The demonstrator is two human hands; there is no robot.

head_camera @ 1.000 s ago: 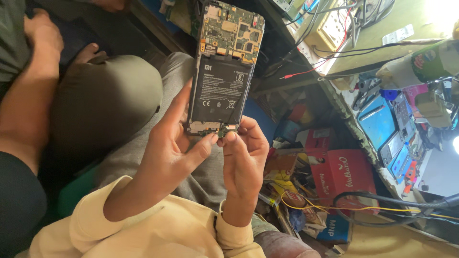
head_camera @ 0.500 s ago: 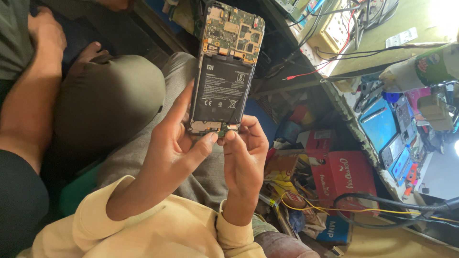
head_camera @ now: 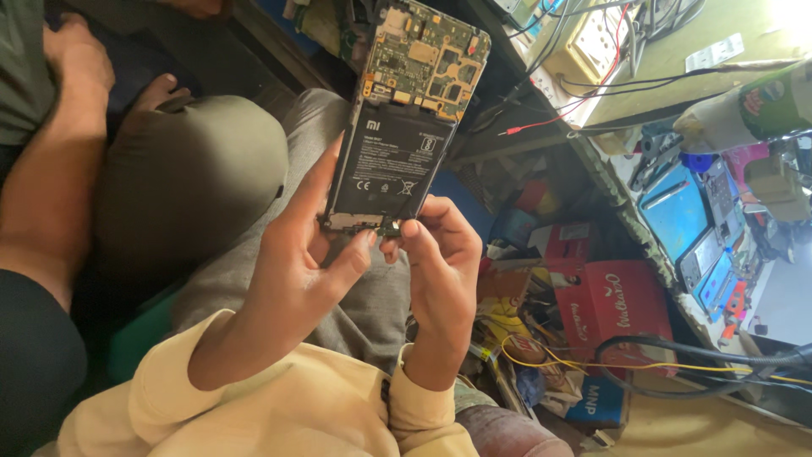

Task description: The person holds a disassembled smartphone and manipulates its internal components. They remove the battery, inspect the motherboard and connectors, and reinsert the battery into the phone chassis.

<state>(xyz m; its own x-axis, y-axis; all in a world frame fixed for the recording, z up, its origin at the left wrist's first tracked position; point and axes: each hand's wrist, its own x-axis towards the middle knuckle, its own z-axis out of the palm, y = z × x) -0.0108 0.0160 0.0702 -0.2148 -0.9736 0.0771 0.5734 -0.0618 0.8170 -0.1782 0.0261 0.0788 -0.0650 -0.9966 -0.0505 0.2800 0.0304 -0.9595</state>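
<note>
I hold an opened smartphone [head_camera: 397, 135] with its back cover off, so its black battery and green-gold circuit board show. My left hand [head_camera: 292, 267] grips the phone's left edge and bottom, index finger stretched along the side. My right hand [head_camera: 436, 262] pinches at the phone's bottom end, fingertips on the small lower board by the connector. Both hands come out of cream sleeves [head_camera: 279, 406]. The phone hovers over my grey-trousered lap [head_camera: 355, 305].
Another person's arm and knee [head_camera: 51, 169] fill the left side. On the right, a cluttered workbench edge [head_camera: 643, 228] carries phones, a blue mat and tools. Red boxes [head_camera: 609, 305], yellow and black cables [head_camera: 660, 364] lie below it.
The phone has drifted slightly right and closer. My right fingers have shifted along its bottom edge; my left grip stays the same.
</note>
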